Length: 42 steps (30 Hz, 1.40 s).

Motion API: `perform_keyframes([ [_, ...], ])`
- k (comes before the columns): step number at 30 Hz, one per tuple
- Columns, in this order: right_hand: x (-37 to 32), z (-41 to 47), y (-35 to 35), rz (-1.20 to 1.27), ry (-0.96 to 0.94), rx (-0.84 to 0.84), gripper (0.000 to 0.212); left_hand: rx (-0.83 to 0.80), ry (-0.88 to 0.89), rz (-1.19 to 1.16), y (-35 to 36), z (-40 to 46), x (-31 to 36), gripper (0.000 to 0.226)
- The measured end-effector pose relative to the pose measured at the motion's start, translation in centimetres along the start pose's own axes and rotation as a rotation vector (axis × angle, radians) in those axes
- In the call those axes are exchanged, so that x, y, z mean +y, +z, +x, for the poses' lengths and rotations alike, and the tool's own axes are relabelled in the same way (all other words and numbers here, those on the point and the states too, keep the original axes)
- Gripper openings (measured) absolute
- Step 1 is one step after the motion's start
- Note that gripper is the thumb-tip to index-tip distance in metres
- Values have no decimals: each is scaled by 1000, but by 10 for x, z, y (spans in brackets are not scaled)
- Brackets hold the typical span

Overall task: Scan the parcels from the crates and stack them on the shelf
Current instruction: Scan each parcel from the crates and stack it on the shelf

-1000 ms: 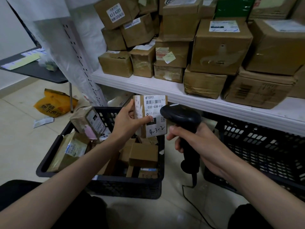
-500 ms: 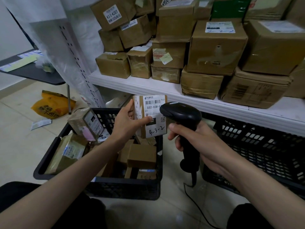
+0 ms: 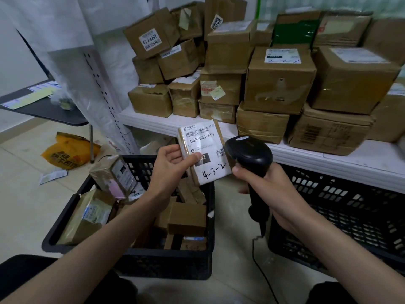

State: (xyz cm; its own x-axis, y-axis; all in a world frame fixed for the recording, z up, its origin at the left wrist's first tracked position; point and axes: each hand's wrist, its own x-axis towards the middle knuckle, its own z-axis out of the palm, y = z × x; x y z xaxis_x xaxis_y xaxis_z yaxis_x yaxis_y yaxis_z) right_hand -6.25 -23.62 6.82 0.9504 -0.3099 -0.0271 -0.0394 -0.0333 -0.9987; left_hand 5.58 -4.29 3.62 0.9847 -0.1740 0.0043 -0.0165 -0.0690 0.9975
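My left hand (image 3: 168, 166) grips a small brown parcel (image 3: 206, 150) above the left crate, its white label with a barcode and the handwritten "4-3-2" facing me. My thumb presses on the label. Just right of the parcel, my right hand (image 3: 269, 191) grips the handle of a black barcode scanner (image 3: 248, 153), whose head almost touches the parcel's right edge. The black crate (image 3: 131, 255) below my left arm holds several brown parcels. The white shelf (image 3: 328, 156) behind carries stacked cardboard boxes.
A second black crate (image 3: 350, 216) stands under the shelf at the right. The scanner's cable (image 3: 260, 273) trails down to the floor between the crates. A yellow bag (image 3: 70, 154) and a paper slip lie on the tiled floor left. A dark table (image 3: 48, 113) stands far left.
The parcel has tilted a little, its top leaning left, and my left thumb has slid further onto the label. The scanner stays beside it.
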Motion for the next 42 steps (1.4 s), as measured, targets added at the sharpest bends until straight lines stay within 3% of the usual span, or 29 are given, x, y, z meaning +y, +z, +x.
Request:
perform_keyframes([
  [5, -9, 0, 2, 74, 2, -3, 23, -33, -29, -100, 14, -14, 14, 75],
  [11, -24, -9, 5, 220, -64, 37, 22, -167, 47, -15, 27, -41, 24, 81],
  [17, -34, -12, 13, 265, -66, -28, 16, -22, 35, -109, 16, -40, 42, 68],
  [21, -34, -6, 18, 291, -67, -41, 21, 111, 38, -161, -8, -5, 73, 57],
  [27, -35, 12, 27, 311, -36, -34, 19, 228, 165, -24, -28, 92, 125, 47],
  [33, -33, 30, 29, 314, -12, -27, 27, 277, 157, 14, -15, 179, 152, 65],
  [42, -34, 49, 21, 351, 18, 10, 19, 260, 196, 44, 28, 229, 148, 48],
])
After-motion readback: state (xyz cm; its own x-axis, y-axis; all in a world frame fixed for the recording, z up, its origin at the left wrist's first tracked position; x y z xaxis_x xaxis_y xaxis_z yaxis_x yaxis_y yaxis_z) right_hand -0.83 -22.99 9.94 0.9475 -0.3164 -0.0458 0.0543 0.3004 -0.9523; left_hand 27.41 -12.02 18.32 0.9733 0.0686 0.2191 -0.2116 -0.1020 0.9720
